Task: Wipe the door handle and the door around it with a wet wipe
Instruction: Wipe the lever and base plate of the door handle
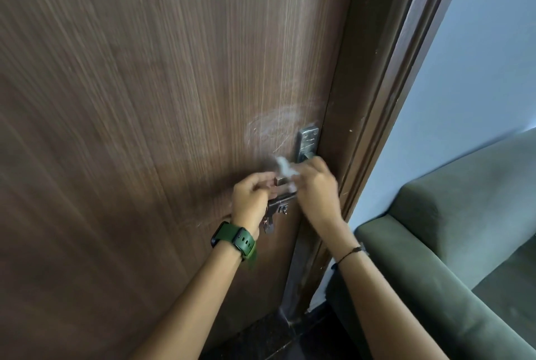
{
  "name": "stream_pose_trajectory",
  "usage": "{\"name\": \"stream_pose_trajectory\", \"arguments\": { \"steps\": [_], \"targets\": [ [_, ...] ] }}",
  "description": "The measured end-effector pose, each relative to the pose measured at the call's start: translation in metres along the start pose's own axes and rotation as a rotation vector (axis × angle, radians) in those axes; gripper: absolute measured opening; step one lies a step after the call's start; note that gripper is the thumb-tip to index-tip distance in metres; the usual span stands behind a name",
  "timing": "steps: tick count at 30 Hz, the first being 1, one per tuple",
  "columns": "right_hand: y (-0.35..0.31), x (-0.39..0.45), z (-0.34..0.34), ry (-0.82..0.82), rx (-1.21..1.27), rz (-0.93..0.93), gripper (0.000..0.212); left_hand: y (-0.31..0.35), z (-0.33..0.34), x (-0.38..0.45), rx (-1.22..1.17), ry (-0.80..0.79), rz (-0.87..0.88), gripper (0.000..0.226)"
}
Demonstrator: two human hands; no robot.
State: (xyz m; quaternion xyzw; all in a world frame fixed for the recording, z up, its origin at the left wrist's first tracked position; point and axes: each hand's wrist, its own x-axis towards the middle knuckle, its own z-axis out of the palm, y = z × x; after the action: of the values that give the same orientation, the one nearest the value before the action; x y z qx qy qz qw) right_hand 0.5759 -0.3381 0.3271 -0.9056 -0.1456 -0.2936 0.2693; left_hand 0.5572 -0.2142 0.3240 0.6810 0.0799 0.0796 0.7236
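Door handle [280,180] gripped by left hand [251,196]; right hand [316,182] pinches wet wipe [283,167] (blurred) against it.

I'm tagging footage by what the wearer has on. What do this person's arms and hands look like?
Both forearms are bare, with no sleeves in view, and neither hand is gloved. The left hand has a dark smartwatch on a green strap at its wrist; the strap has a row of holes and a loose tail. The right hand has a thin dark cord bracelet at its wrist. No rings can be made out.
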Motion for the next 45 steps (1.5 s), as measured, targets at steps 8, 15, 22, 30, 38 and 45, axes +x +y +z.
{"name": "stream_pose_trajectory", "arguments": {
  "steps": [8, 15, 22, 30, 38, 45],
  "targets": [
    [-0.008, -0.002, 0.028, 0.5, 1.036, 1.014, 0.016, 0.005, 0.0, -0.005, 0.099, 0.004, 0.056, 0.03],
    [-0.006, 0.005, 0.015, 0.235, 1.649, 1.173, 0.014, 0.007, 0.0, -0.006, 0.157, 0.036, 0.082, 0.027],
    [-0.061, -0.025, 0.036, -0.094, 1.852, 1.132, 0.026, 0.006, 0.0, -0.006, 0.183, 0.251, 0.129, 0.025],
    [-0.062, -0.017, 0.009, -0.15, 1.541, 0.926, 0.02, 0.019, 0.0, -0.006, 0.254, 0.227, 0.23, 0.023],
    [-0.01, 0.005, -0.01, 0.069, 0.069, 0.282, 0.017, 0.008, 0.013, -0.009, 0.388, 0.077, 0.184, 0.022],
    [0.006, 0.02, -0.024, 0.037, -0.124, 0.239, 0.018, 0.008, 0.011, -0.004, 0.422, -0.017, 0.13, 0.022]
  ]
}}
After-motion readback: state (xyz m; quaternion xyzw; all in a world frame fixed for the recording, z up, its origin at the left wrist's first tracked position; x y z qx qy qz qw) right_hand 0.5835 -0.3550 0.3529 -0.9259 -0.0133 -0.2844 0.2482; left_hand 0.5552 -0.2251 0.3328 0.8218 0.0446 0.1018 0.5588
